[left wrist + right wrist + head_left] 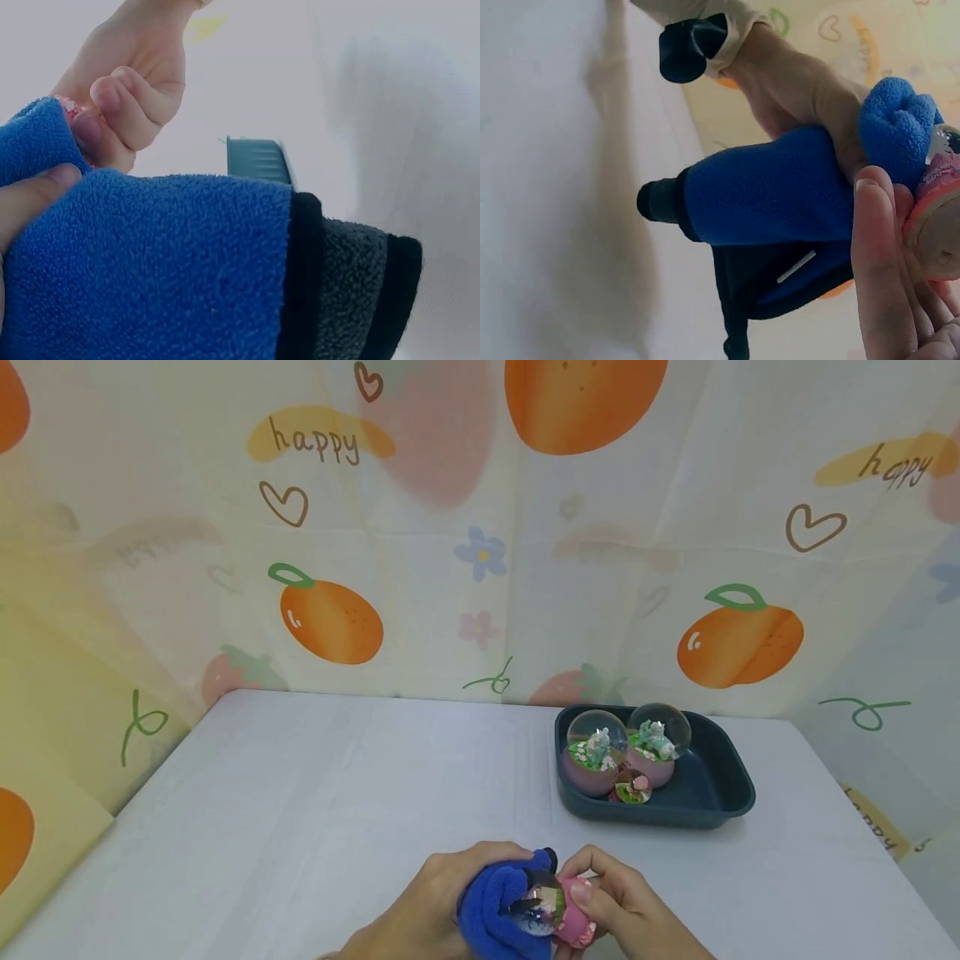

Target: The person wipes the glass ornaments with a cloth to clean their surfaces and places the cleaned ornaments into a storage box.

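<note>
My left hand grips a blue towel, bunched up near the front edge of the table. Pinched by its pink base between the thumb and fingers of my right hand is a small snow globe. Its clear dome points left, against the folds of the towel. Black edging and a grey side of the towel show in the left wrist view, where cloth and fingers hide most of the globe. The right wrist view has the flat underside of the globe's base at the right edge.
A dark teal tray stands at the back right of the white table. Inside its left part are two larger snow globes with mauve bases and a smaller globe. A fruit-patterned cloth hangs behind the table.
</note>
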The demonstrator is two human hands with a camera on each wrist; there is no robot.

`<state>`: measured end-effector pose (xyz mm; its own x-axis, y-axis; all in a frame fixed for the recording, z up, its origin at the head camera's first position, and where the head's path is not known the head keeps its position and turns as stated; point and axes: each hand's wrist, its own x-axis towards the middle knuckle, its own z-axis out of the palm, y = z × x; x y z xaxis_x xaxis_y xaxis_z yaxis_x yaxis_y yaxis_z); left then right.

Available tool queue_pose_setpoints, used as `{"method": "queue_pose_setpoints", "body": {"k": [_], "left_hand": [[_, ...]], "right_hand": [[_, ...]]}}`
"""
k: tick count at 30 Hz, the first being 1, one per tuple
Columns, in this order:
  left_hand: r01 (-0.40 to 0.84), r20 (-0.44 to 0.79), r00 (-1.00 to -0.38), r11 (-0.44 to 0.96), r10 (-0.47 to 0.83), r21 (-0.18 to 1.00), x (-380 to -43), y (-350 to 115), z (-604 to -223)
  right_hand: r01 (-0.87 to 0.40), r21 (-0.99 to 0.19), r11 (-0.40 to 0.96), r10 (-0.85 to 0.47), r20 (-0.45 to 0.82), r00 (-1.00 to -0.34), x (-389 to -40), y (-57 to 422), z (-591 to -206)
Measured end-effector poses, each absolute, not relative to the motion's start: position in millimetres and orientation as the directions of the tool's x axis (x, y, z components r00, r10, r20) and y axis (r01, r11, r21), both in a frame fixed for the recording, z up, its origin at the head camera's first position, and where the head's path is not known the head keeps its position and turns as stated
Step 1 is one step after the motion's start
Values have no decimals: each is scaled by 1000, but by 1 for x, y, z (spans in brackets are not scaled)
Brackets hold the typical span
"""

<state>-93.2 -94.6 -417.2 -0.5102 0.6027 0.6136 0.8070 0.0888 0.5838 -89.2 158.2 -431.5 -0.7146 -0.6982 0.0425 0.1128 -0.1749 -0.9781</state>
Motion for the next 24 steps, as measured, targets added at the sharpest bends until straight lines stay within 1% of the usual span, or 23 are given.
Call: {"method": "queue_pose_setpoints", "body": {"k": [3, 6, 8, 11, 14, 18, 19, 21, 24], "left_hand": [[821, 635, -491, 73, 596, 566, -95, -95, -419], [810, 636, -485, 34, 600, 586, -96, -94, -420], [788, 623, -489, 3, 610, 615, -96, -94, -420], [740, 590, -504, -37, 631, 671, -96, -94, -420], [665, 540, -543, -63, 643, 744, -95, -94, -419], [550, 468, -608, -85, 642, 831, -93, -93, -416], [541, 460, -617, -80, 638, 837, -93, -93, -416], [564, 471, -622, -59, 626, 823, -93, -93, -415], [623, 503, -617, -14, 605, 782, -94, -93, -416]], "right_hand": [[138, -975, -175, -716, 30, -697, -89, 159, -430], [145, -976, -162, -722, 18, -691, -89, 160, -429], [132, -974, -183, -726, 43, -686, -89, 159, -430], [93, -966, -243, -719, 115, -685, -89, 158, -433], [61, -957, -283, -690, 159, -706, -89, 156, -434], [44, -964, -264, -630, 137, -765, -86, 155, -434], [33, -965, -259, -615, 138, -776, -86, 155, -434], [-13, -970, -243, -585, 158, -796, -84, 154, -434], [-167, -963, -210, -539, 256, -802, -84, 152, -436]]}}
